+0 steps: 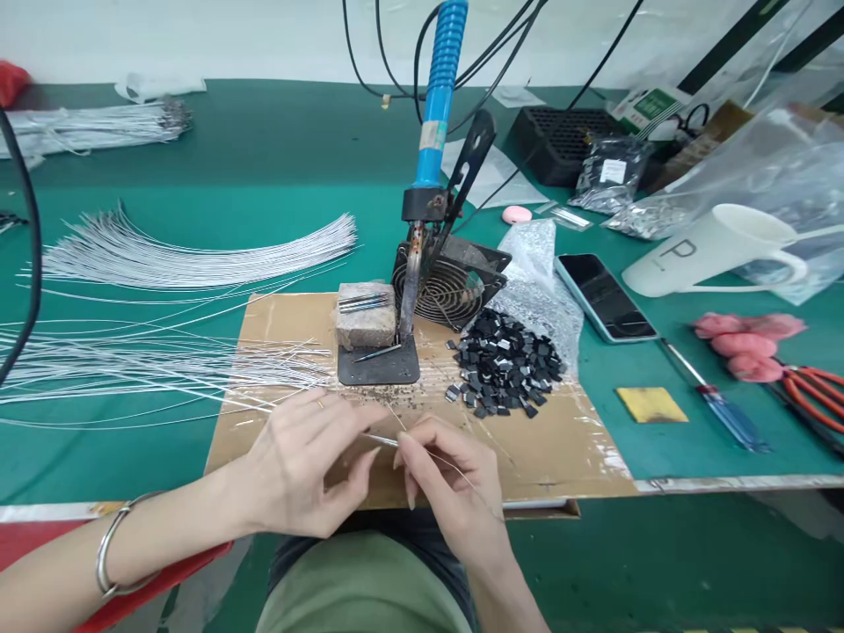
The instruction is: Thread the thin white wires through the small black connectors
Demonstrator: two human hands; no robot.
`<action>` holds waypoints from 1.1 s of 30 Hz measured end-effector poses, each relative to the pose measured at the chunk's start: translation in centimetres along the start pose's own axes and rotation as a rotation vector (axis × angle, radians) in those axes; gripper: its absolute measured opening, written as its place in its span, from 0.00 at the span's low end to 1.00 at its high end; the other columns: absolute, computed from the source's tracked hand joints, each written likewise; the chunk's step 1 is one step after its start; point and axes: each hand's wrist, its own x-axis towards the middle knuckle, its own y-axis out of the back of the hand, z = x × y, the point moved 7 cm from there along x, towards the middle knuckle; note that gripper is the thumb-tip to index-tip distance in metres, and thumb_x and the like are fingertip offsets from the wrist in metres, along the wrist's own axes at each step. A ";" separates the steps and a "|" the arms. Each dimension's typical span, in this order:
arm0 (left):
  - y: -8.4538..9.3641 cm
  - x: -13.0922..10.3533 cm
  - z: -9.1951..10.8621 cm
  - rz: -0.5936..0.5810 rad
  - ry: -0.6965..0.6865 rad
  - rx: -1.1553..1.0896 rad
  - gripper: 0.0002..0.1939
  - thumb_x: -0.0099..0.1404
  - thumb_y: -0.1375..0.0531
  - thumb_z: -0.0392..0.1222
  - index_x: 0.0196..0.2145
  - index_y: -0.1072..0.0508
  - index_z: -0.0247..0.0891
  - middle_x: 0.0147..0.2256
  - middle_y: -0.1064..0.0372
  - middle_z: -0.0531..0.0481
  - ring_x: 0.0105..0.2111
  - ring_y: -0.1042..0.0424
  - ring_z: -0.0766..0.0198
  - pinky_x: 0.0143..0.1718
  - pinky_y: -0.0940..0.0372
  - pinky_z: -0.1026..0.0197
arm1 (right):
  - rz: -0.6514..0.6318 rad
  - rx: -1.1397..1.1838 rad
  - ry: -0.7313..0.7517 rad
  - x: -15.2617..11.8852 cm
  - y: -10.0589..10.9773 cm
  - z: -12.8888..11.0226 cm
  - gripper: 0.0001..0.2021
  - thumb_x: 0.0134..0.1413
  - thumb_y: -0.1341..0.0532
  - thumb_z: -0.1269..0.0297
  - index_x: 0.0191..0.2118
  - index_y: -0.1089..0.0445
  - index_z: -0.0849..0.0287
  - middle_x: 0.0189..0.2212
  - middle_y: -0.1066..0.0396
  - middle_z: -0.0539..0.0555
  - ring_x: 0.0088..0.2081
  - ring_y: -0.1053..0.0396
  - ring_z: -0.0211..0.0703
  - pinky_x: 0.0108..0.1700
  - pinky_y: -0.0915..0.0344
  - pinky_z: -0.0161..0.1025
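Observation:
My right hand (454, 479) is closed in a pinch over the cardboard. A thin wire (465, 473) runs through its fingertips and trails back over the hand. A short silvery rod (382, 439) reaches from those fingertips toward my left hand (307, 462). That left hand is palm down, its thumb held apart from the stretched fingers, close to the ends of the loose white wires (277, 374). Whether its fingertips touch the rod is hard to see. Just beyond the hands, a blue-handled soldering iron (432, 132) stands tip down at a black base plate (379, 371).
Beside the iron are a stained block (367, 327) and a small fan (448, 286). Black connector pieces (507, 360) lie heaped on the cardboard (560, 457). To the right are a phone (607, 299), a white mug (718, 251), a screwdriver (718, 404) and a yellow sponge (651, 405). A wire bundle (198, 259) lies left.

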 end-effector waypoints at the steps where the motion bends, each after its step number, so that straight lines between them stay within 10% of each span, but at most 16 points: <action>1: 0.0 0.1 -0.4 -0.047 0.103 -0.054 0.16 0.63 0.41 0.32 0.50 0.28 0.32 0.27 0.25 0.49 0.25 0.29 0.61 0.27 0.36 0.59 | -0.001 -0.044 0.020 0.0 0.2 -0.2 0.15 0.67 0.38 0.61 0.27 0.29 0.58 0.22 0.36 0.47 0.21 0.38 0.35 0.24 0.42 0.35; 7: -0.9 -0.1 -0.5 -0.284 0.359 -0.210 0.11 0.65 0.42 0.34 0.45 0.27 0.40 0.30 0.27 0.52 0.27 0.30 0.61 0.30 0.36 0.59 | -0.059 -0.182 0.167 0.1 0.5 -1.3 0.14 0.66 0.39 0.67 0.27 0.30 0.57 0.23 0.34 0.49 0.25 0.36 0.38 0.27 0.43 0.37; 19: -3.0 -0.3 -1.9 -0.402 0.677 -0.520 0.12 0.73 0.45 0.41 0.31 0.28 0.40 0.22 0.39 0.58 0.22 0.44 0.68 0.23 0.48 0.64 | -0.007 -0.172 0.150 0.3 0.8 -0.6 0.12 0.65 0.38 0.66 0.28 0.28 0.57 0.22 0.32 0.48 0.24 0.35 0.38 0.28 0.41 0.36; 33: -4.3 -1.2 -3.2 -0.262 0.985 -0.825 0.11 0.65 0.39 0.45 0.30 0.27 0.34 0.21 0.34 0.54 0.20 0.37 0.68 0.22 0.41 0.66 | 0.094 0.034 0.026 0.5 0.5 0.8 0.11 0.65 0.36 0.64 0.29 0.26 0.58 0.23 0.34 0.46 0.21 0.36 0.32 0.24 0.39 0.32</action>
